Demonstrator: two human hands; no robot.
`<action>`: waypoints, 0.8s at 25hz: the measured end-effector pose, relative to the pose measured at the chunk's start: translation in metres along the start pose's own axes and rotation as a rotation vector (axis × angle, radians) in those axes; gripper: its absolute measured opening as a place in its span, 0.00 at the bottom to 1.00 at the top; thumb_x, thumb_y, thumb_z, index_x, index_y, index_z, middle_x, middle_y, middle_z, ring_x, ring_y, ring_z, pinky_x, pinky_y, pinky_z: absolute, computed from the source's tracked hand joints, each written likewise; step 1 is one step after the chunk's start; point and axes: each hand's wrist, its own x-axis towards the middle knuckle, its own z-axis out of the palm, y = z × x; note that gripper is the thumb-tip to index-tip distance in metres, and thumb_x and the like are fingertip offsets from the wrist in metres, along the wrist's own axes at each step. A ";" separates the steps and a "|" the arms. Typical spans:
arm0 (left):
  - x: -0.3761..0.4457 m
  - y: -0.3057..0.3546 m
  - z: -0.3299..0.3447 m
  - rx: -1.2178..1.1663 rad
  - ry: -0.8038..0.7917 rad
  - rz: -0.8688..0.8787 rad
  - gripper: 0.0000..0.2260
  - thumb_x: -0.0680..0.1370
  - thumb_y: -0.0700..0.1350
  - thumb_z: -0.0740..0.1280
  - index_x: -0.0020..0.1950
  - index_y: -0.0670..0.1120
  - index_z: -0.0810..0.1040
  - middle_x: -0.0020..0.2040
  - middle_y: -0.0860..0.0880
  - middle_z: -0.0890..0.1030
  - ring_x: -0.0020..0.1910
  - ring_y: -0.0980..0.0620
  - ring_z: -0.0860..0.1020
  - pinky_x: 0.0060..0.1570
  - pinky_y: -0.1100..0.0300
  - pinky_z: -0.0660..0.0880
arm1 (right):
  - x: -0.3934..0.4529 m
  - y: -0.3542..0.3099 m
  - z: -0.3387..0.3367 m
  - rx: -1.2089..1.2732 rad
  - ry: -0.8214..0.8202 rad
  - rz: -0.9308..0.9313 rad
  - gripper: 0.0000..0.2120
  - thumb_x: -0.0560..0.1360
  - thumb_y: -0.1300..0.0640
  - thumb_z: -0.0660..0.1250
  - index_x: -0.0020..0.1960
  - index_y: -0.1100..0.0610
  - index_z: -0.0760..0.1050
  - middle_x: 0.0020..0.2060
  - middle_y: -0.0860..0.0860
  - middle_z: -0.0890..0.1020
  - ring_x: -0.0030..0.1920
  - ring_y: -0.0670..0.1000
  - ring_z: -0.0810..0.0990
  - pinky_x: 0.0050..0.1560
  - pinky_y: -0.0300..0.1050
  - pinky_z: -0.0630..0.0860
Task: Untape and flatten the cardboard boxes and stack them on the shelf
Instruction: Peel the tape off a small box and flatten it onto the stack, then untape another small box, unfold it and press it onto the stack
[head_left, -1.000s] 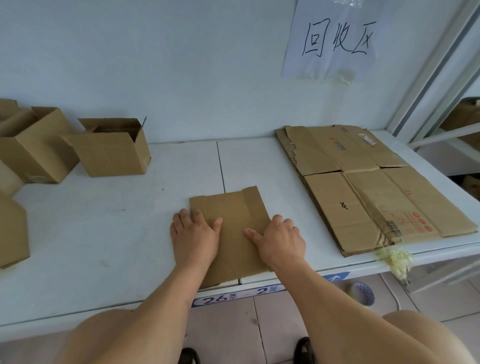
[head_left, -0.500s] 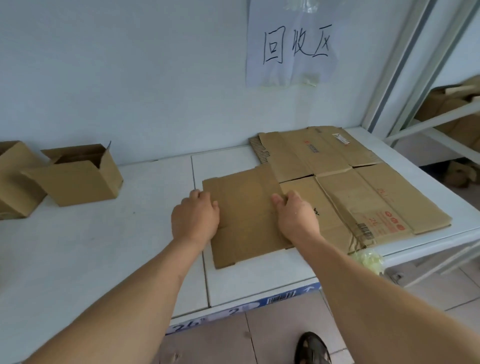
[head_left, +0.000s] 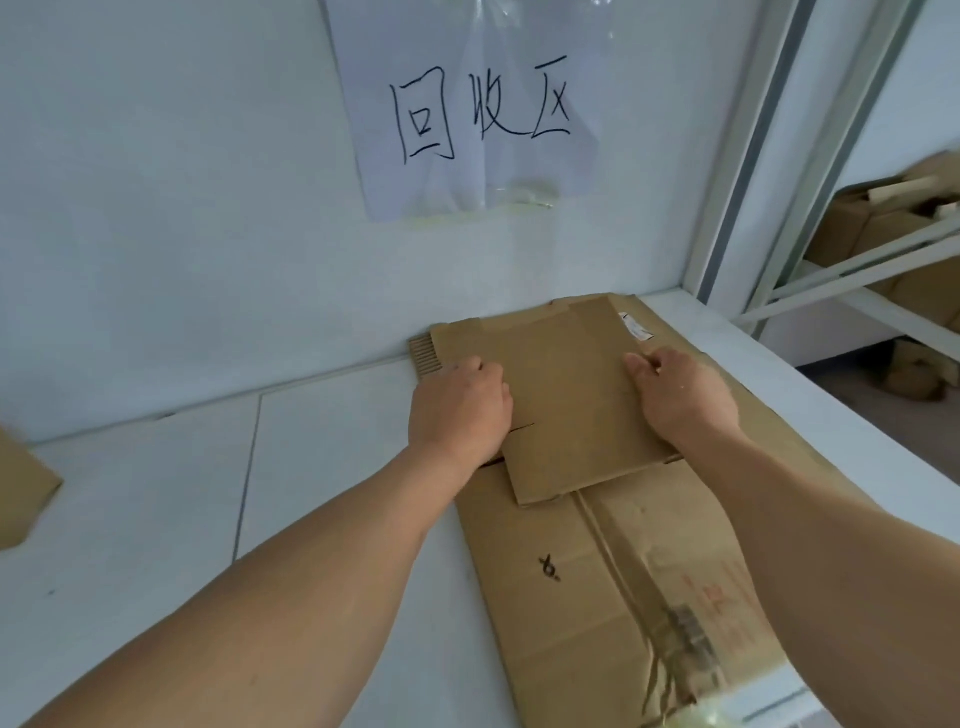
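A small flattened cardboard box (head_left: 571, 400) lies on the far part of a stack of larger flattened cardboard (head_left: 571, 597), close to the wall. My left hand (head_left: 457, 410) grips its left edge with curled fingers. My right hand (head_left: 685, 395) grips its right edge, thumb on top. The stack rests on the right side of the white shelf (head_left: 337, 467) and reaches its front edge.
A corner of an unflattened box (head_left: 21, 493) shows at the far left. A paper sign (head_left: 478, 109) hangs on the wall above the stack. A metal upright (head_left: 748, 156) bounds the shelf on the right, with more boxes (head_left: 883, 223) on the neighbouring rack.
Both hands moved the small flattened box from the shelf's front middle to the right and away from me, onto the stack by the wall. The view followed to the right.
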 end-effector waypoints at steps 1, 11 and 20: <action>0.008 0.003 0.010 0.010 0.000 0.010 0.12 0.82 0.48 0.53 0.43 0.48 0.72 0.44 0.51 0.76 0.40 0.50 0.73 0.36 0.57 0.66 | 0.011 0.011 0.003 -0.068 0.021 0.000 0.20 0.81 0.39 0.53 0.53 0.52 0.75 0.42 0.52 0.79 0.44 0.57 0.77 0.44 0.49 0.75; 0.010 0.000 0.031 0.026 -0.017 -0.046 0.12 0.82 0.49 0.54 0.41 0.49 0.69 0.41 0.52 0.73 0.38 0.51 0.72 0.34 0.57 0.63 | 0.031 0.018 0.017 -0.502 0.160 -0.141 0.24 0.82 0.44 0.48 0.57 0.56 0.78 0.54 0.56 0.77 0.56 0.59 0.74 0.53 0.53 0.68; -0.148 -0.173 -0.065 0.136 -0.046 -0.253 0.12 0.82 0.47 0.54 0.45 0.46 0.74 0.46 0.48 0.78 0.39 0.47 0.71 0.35 0.55 0.61 | -0.132 -0.170 0.081 -0.412 -0.049 -0.594 0.21 0.81 0.45 0.50 0.57 0.55 0.78 0.57 0.56 0.79 0.58 0.59 0.74 0.57 0.52 0.70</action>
